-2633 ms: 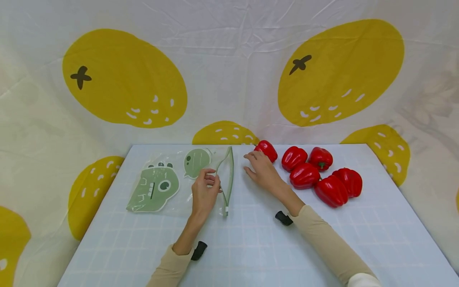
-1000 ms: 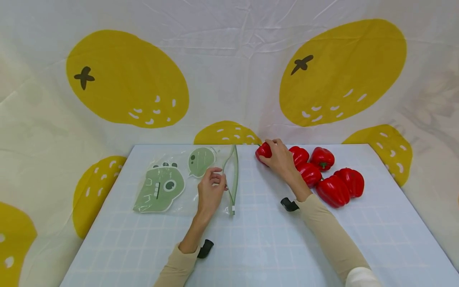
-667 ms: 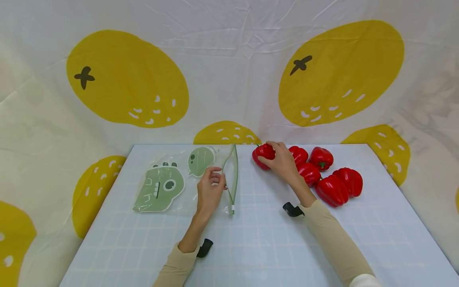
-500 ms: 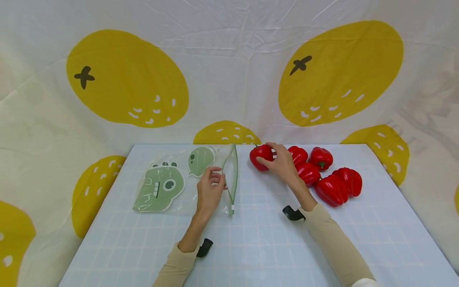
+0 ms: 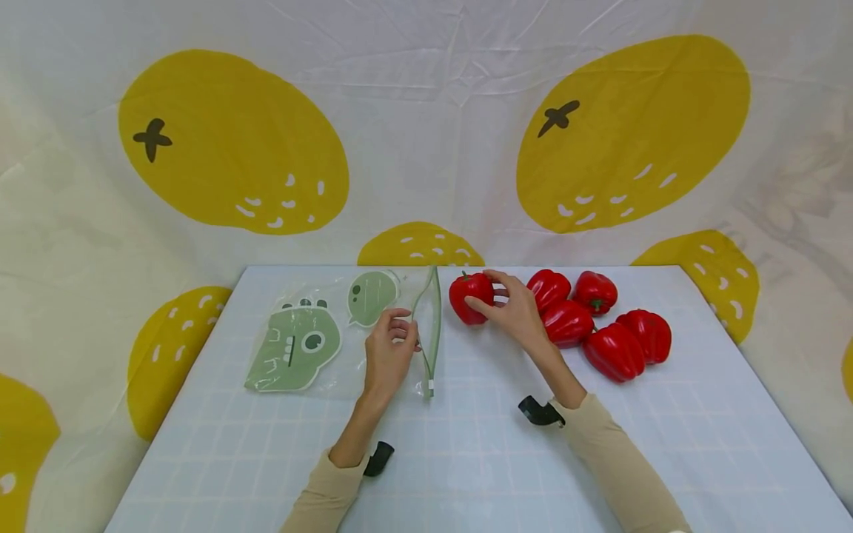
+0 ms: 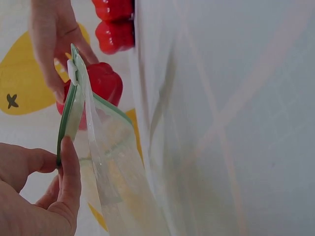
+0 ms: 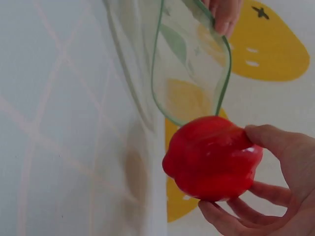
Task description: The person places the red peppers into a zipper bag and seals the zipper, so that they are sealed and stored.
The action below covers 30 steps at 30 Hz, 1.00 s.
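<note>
In the head view my left hand [image 5: 388, 355] pinches the green upper edge of a clear zip bag [image 5: 360, 370] printed with green cartoon shapes. The bag lies flat on the table, its mouth facing right and held apart. The left wrist view shows thumb and fingers on the green zip strip, a white slider [image 6: 72, 72] near its end. My right hand [image 5: 516, 311] grips a red bell pepper [image 5: 470, 298] from its right side, just right of the bag's mouth. In the right wrist view this pepper [image 7: 211, 160] stands close in front of the opening [image 7: 192, 73].
Several more red bell peppers [image 5: 566, 323] sit in a cluster to the right of my right hand. The pale checked table [image 5: 466, 466] ends at a white cloth backdrop [image 5: 426, 148] with yellow fruit prints. A black wrist camera [image 5: 540, 411] sits below the right hand.
My right hand has reached the bell pepper at the back, gripped it and carried it left toward the bag's mouth. The left hand keeps its pinch on the bag and barely moves.
</note>
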Tool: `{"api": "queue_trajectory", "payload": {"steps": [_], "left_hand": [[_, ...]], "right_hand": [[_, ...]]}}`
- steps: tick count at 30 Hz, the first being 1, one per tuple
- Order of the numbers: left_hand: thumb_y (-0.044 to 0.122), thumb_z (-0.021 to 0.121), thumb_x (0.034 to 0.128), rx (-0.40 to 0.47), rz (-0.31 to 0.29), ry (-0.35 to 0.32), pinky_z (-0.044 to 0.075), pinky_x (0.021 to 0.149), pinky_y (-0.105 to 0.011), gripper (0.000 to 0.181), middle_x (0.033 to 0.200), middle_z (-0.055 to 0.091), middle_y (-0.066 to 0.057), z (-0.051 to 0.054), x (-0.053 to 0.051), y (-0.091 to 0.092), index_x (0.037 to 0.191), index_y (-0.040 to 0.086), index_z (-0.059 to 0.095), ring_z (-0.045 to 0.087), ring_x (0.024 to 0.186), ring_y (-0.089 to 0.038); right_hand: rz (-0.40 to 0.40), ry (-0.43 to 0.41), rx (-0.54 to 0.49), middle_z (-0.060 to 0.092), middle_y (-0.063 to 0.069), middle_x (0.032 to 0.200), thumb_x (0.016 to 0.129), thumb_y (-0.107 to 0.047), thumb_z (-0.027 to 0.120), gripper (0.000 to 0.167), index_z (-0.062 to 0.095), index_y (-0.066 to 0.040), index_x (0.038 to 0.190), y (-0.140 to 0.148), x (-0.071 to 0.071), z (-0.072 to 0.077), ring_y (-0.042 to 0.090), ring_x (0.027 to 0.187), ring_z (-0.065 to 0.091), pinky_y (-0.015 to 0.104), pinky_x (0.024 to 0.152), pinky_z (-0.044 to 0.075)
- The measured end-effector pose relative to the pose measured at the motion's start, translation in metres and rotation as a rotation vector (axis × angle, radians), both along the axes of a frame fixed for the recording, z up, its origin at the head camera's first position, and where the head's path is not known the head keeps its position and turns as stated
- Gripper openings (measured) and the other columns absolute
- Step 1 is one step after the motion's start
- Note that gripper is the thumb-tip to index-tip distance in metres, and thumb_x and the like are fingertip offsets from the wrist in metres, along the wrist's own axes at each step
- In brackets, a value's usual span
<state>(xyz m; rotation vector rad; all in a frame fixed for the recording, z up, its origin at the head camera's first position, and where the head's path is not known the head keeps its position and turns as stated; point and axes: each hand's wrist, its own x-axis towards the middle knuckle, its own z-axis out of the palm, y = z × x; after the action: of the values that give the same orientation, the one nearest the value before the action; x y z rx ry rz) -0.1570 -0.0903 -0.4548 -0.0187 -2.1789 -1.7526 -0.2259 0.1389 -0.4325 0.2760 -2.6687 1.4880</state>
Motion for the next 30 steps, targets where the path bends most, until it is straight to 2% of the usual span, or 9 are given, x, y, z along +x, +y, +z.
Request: {"api": "queue_trajectory", "payload": {"steps": [9, 16, 21, 30], "left_hand": [[-0.004, 0.068, 0.094, 0.0, -0.004, -0.012, 0.061, 0.058, -0.03, 0.019, 0.084, 0.066, -0.015, -0.001, 0.0, 0.001, 0.113, -0.005, 0.064, 0.069, 0.066, -0.028], [-0.002, 0.067, 0.0955, -0.009, -0.005, -0.031, 0.06, 0.06, -0.023, 0.019, 0.086, 0.067, -0.015, -0.003, -0.002, 0.002, 0.114, -0.003, 0.064, 0.069, 0.067, -0.027], [-0.001, 0.066, 0.0964, -0.016, -0.012, -0.043, 0.06, 0.061, -0.024, 0.017, 0.088, 0.068, -0.015, -0.003, -0.002, 0.002, 0.114, -0.002, 0.064, 0.069, 0.068, -0.025], [-0.001, 0.067, 0.0954, -0.028, -0.004, -0.021, 0.059, 0.058, -0.023, 0.014, 0.087, 0.067, -0.015, -0.004, -0.003, 0.001, 0.109, -0.003, 0.066, 0.069, 0.066, -0.025]], "right_hand": [[0.018, -0.094, -0.099, 0.054, 0.011, 0.147, 0.088, -0.035, 0.082, 0.072, 0.05, -0.016, 0.149, -0.01, 0.01, -0.002, 0.033, 0.126, 0.058, 0.047, 0.093, 0.059], [0.001, -0.191, -0.139, 0.055, 0.007, 0.146, 0.086, -0.043, 0.081, 0.073, 0.051, -0.021, 0.149, -0.02, 0.013, -0.007, 0.029, 0.124, 0.06, 0.042, 0.094, 0.059], [0.003, -0.237, -0.142, 0.056, 0.009, 0.146, 0.088, -0.045, 0.079, 0.072, 0.05, -0.019, 0.15, -0.025, 0.013, -0.012, 0.031, 0.125, 0.059, 0.044, 0.097, 0.057], [0.021, -0.313, -0.168, 0.055, 0.011, 0.146, 0.09, -0.048, 0.076, 0.07, 0.051, -0.02, 0.149, -0.033, 0.012, -0.022, 0.034, 0.126, 0.059, 0.045, 0.097, 0.057]]}}
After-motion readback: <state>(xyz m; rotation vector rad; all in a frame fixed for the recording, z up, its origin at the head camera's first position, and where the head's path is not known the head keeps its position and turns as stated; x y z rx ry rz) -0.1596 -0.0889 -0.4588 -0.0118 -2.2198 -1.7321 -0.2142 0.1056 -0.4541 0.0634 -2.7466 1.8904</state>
